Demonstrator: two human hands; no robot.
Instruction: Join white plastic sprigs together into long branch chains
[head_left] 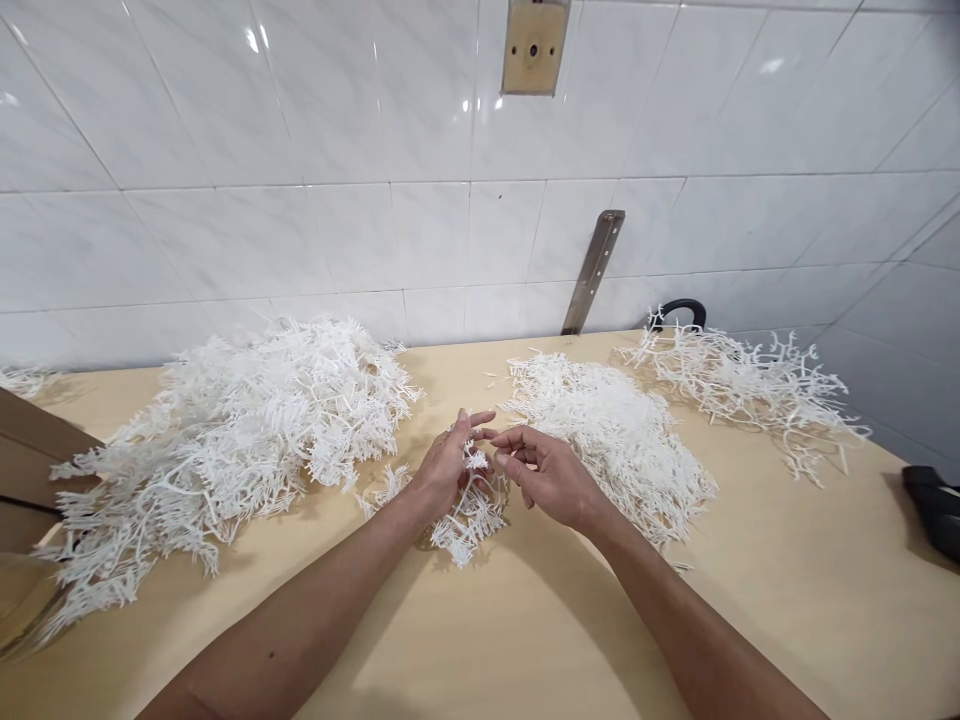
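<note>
My left hand point(447, 464) is closed around a white branched plastic sprue point(475, 520), whose lower part hangs below the palm toward the table. Close by on the right, my right hand point(546, 474) has its thumb and forefinger pinched together near the sprue's upper end; whatever lies between those fingertips is too small to make out. To the left spreads a large heap of white plastic sprues point(255, 430) with many fine prongs. Right of my hands lies a pile of small loose white plastic pieces point(607, 430).
Bare, thin white runners point(742, 380) lie at the back right, with a black curved handle point(684, 306) behind them. A metal ruler-like strip point(594, 272) leans on the tiled wall point(337, 240). A black object point(934, 510) sits at the right edge, a brown box point(34, 450) at the left.
</note>
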